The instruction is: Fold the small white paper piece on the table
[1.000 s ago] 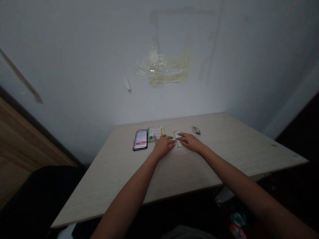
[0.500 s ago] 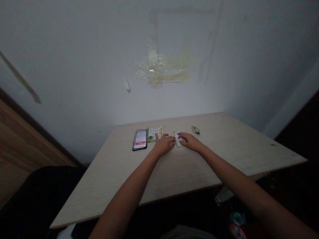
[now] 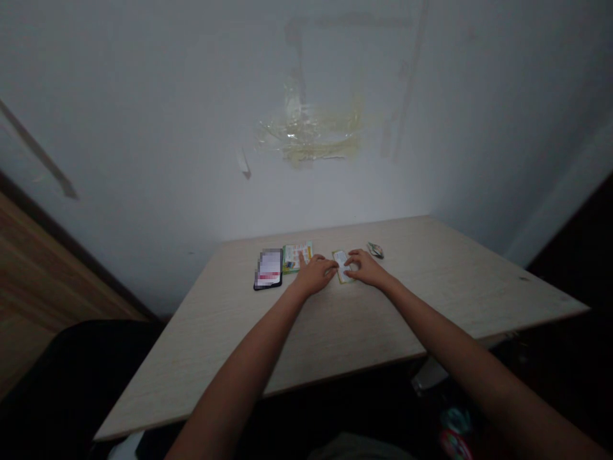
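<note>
A small printed card or folded leaflet point(image 3: 342, 266) with a yellow-green edge lies flat on the table between my hands. My left hand point(image 3: 316, 273) has its fingers apart; some fingertips touch the card's left edge, while its index finger reaches onto a colourful printed booklet point(image 3: 293, 254). From the other side, my right hand point(image 3: 366, 267) rests curved with spread fingers at the card's right edge. Neither hand lifts anything. Beside the booklet, on its left, lies a dark-framed phone or tablet point(image 3: 269, 269) with its screen blurred out.
A small crumpled packet point(image 3: 376, 250) lies beyond my right hand. The pale wooden table point(image 3: 230, 332) meets a wall point(image 3: 201, 160) with peeling clear tape point(image 3: 311, 134). Something dark point(image 3: 71, 377) stands off the table's left side.
My right hand has shifted slightly right and its fingers have drawn back, so more of the card shows. My left hand has hardly moved.
</note>
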`<state>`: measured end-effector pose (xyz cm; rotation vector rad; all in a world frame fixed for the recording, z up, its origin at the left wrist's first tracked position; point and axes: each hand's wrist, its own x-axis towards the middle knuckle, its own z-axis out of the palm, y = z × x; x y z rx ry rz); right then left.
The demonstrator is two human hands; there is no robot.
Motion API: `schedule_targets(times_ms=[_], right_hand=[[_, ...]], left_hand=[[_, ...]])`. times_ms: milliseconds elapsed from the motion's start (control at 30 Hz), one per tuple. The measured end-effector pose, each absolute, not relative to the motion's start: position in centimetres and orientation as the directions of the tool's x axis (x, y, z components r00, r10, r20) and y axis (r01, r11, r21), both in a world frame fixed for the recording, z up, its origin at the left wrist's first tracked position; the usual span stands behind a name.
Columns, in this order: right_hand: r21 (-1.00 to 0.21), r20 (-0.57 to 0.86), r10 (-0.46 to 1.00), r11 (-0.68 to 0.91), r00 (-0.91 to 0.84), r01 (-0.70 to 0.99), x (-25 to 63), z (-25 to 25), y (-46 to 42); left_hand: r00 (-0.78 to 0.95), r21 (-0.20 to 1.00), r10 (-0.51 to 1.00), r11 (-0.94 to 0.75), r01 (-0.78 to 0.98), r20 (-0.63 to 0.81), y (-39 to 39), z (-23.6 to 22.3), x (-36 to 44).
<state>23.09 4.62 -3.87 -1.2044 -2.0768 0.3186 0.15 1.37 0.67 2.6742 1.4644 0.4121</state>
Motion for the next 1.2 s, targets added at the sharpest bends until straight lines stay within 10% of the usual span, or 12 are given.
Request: schedule_targets(times_ms=[1200], right_hand=[[-0.571, 0.342, 0.913, 0.39, -0.223, 0.722, 23.4, -3.2, 6.9]], left_hand=[[0.51, 0.208, 0.829, -0.553, 0.806, 0.229, 1.4, -0.2, -0.3]])
